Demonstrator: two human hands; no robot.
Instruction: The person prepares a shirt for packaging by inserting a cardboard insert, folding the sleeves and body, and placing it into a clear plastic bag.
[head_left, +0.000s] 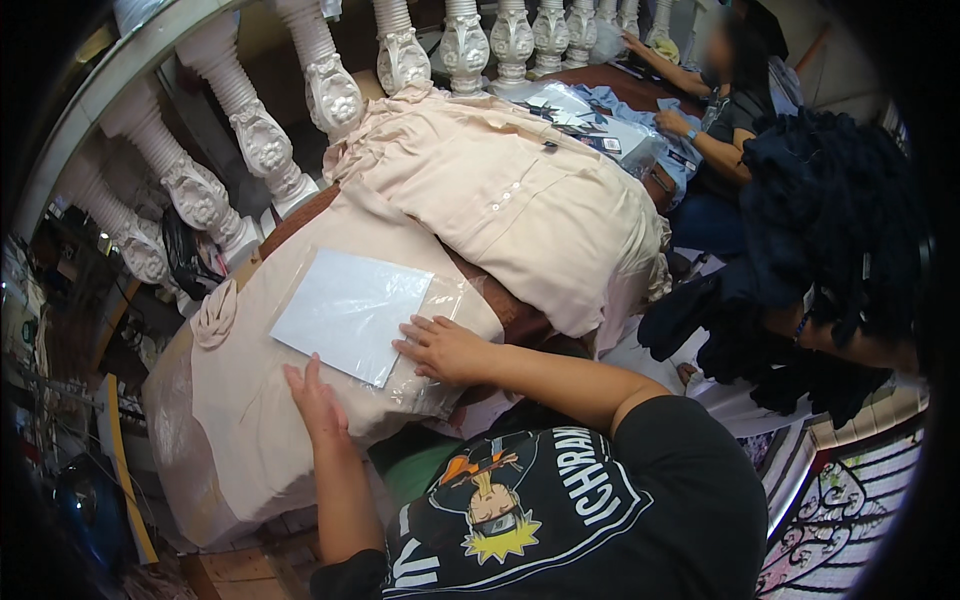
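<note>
Black shirt [570, 510], printed with a yellow-haired cartoon figure, sits closest of all. Beyond it, from where I stand, the worker's two hands are apart, neither closed on anything. Between them a white sheet [350, 310] in a clear plastic bag [442, 300] lies flat on cream cloth [250, 420]. The right hand [445, 350] rests palm down on the plastic, by the sheet's right edge; the left hand [318, 398] is open at its near edge, though I can't tell if it touches. Rumpled cream clothes [530, 200] lie beyond, near white balusters [330, 90].
</note>
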